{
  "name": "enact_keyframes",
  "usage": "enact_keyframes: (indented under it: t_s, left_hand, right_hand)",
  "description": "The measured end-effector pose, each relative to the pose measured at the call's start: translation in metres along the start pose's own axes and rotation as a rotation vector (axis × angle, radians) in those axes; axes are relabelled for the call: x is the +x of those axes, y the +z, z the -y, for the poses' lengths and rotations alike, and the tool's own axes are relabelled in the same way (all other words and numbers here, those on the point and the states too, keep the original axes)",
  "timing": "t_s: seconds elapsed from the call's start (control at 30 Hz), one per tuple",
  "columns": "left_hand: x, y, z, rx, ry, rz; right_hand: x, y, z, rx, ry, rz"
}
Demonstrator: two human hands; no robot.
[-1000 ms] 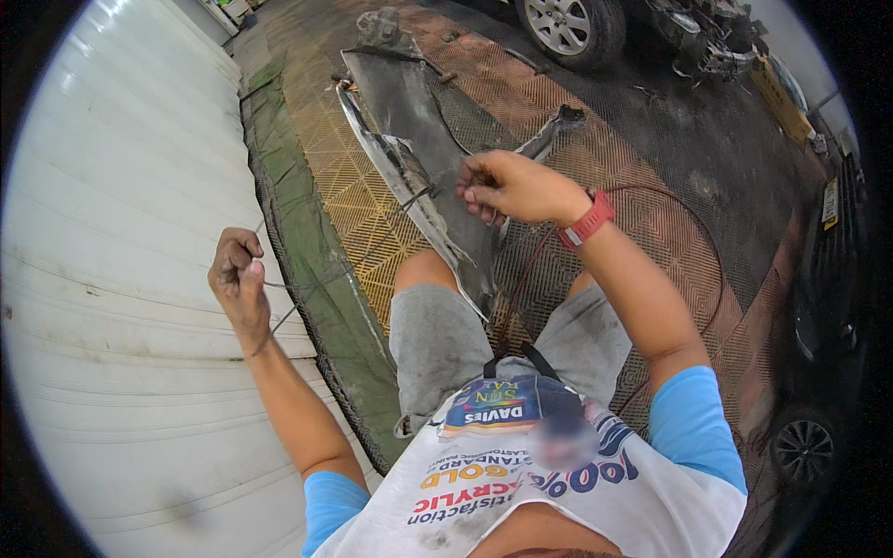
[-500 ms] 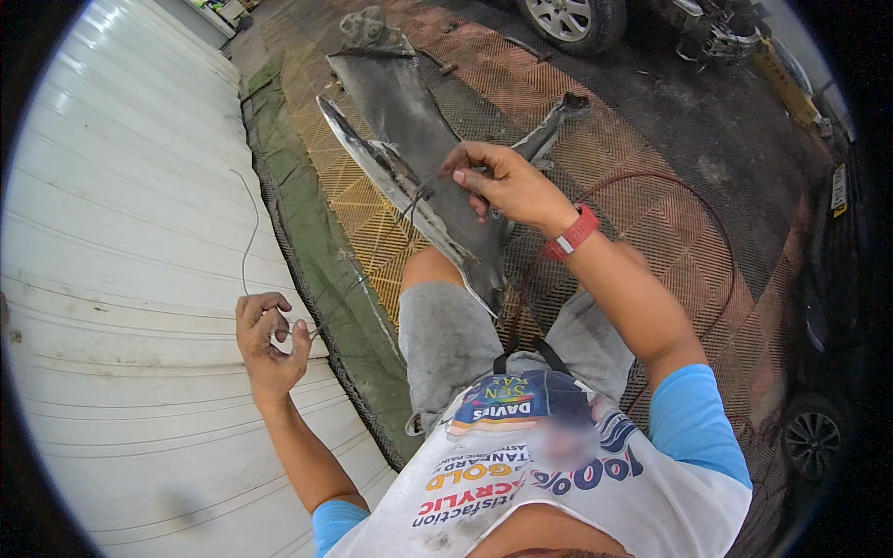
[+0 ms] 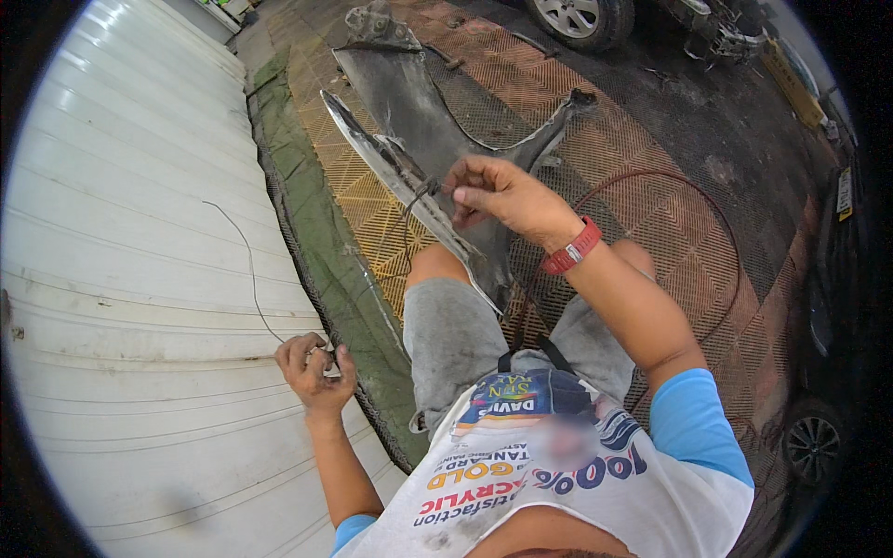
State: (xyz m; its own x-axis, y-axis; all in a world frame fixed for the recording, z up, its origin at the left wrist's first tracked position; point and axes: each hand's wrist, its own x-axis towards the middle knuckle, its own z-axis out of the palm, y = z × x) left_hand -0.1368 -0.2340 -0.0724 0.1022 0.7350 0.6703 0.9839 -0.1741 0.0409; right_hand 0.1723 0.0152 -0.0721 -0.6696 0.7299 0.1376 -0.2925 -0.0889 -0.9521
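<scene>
A long thin wire [image 3: 253, 270] curves up from the fingers of my left hand [image 3: 318, 377], which is closed on it in front of the white ribbed wall. My right hand [image 3: 507, 197], with a red watch strap on its wrist, is pinched over the middle of a dented car fender [image 3: 395, 88]. Beside its fingertips sits a small dark knot of wire [image 3: 428, 186], with a strand hanging down. Whether the fingers grip that strand is not clear. The fender lies dark side up between my knees, its pale edge toward the wall.
White ribbed metal [image 3: 121, 279] fills the left side, with a green cloth strip [image 3: 312, 191] along its foot. A dark red hose [image 3: 716, 209] loops over the patterned floor mats on the right. A hammer [image 3: 445, 58], a car wheel [image 3: 572, 19] and loose car parts lie beyond.
My left hand has moved down and to the right, drawing the wire along with it. The right hand has shifted slightly, staying near the dark knot. The whole view has tilted a little.
</scene>
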Motion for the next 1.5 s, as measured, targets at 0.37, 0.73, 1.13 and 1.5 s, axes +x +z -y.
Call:
enact_keyframes:
  t_s: [0.37, 0.73, 1.13, 1.5]
  left_hand:
    - [-0.067, 0.045, -0.02, 0.144, -0.006, -0.128]
    - [-0.092, 0.074, -0.054, 0.075, 0.029, -0.08]
    - [-0.098, 0.107, -0.033, -0.071, 0.013, -0.165]
    - [-0.13, 0.146, 0.061, -0.275, -0.668, 0.168]
  right_hand:
    - [0.006, 0.014, 0.004, -0.076, -0.225, -0.116]
    - [-0.031, 0.091, 0.003, -0.229, -0.248, -0.468]
    - [-0.049, 0.174, -0.001, -0.72, -0.718, 0.157]
    - [-0.055, 0.047, 0.012, -0.69, -0.454, -0.467]
